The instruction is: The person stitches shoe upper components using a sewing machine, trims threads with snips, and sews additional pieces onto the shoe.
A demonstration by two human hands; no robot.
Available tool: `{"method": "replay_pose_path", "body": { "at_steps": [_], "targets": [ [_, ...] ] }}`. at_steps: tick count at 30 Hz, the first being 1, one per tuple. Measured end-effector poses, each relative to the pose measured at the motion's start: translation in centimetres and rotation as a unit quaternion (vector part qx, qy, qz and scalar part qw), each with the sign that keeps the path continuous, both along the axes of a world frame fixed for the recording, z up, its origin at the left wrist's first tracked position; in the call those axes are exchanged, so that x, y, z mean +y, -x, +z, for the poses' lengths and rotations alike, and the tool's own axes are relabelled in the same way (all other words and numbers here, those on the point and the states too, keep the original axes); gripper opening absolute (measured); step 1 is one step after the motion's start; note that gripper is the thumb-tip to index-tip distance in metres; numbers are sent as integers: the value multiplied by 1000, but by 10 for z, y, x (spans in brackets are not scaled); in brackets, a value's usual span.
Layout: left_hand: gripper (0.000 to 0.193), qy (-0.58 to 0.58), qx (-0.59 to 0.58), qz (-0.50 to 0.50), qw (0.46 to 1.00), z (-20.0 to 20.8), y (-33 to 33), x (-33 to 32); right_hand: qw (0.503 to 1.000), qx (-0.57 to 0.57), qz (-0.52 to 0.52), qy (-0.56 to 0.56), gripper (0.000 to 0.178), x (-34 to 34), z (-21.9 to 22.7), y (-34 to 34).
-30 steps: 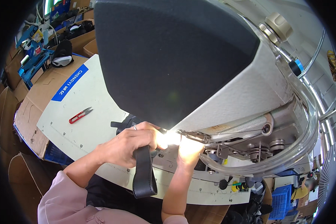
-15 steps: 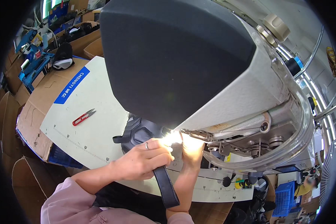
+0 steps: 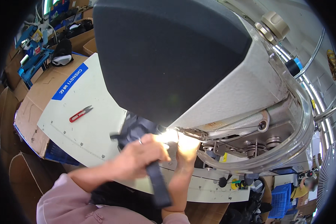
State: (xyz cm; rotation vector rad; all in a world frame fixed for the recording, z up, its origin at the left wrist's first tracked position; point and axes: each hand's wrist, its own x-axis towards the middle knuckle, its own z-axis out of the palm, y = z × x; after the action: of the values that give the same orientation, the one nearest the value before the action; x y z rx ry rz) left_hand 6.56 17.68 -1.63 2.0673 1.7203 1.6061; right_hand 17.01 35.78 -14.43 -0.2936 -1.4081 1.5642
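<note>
My left hand [image 3: 140, 158], smeared by motion, is closed on a black strap [image 3: 158, 186]. The strap's free end hangs down in front of my right forearm. Behind my left fingers lies a black padded piece [image 3: 136, 125] with a raised panel pattern, partly under the sewing machine head [image 3: 175, 63]. My right hand [image 3: 187, 147] reaches up to the needle area beside the lit lamp. Glare and the machine hide its fingers, so their grip does not show.
Red-handled thread snips [image 3: 80, 114] lie on the white table [image 3: 97, 138], left of the machine. Open cardboard boxes [image 3: 26, 175] stand at the left. A blue plastic crate [image 3: 280, 199] sits at the lower right. A clear curved guard [image 3: 302, 138] rings the machine's right end.
My left hand has shifted slightly left and down, carrying the strap with it. The padded piece has tilted a little. My right hand stays by the needle area.
</note>
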Motion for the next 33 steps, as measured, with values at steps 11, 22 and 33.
{"method": "replay_pose_path", "body": {
  "at_steps": [11, 22, 33],
  "targets": [
    [29, 10, 184, 219, 958, -14, -72, 39, 1000, -9, -16, 25, 12, 21, 26, 16],
    [28, -5, 155, 145, 977, -15, -47, 28, 999, -36, 0, 14, 12, -2, 19, -12],
    [27, -8, 198, 163, 967, -9, -44, 33, 998, -40, 28, 39, 11, -7, 19, -22]
  ]
}}
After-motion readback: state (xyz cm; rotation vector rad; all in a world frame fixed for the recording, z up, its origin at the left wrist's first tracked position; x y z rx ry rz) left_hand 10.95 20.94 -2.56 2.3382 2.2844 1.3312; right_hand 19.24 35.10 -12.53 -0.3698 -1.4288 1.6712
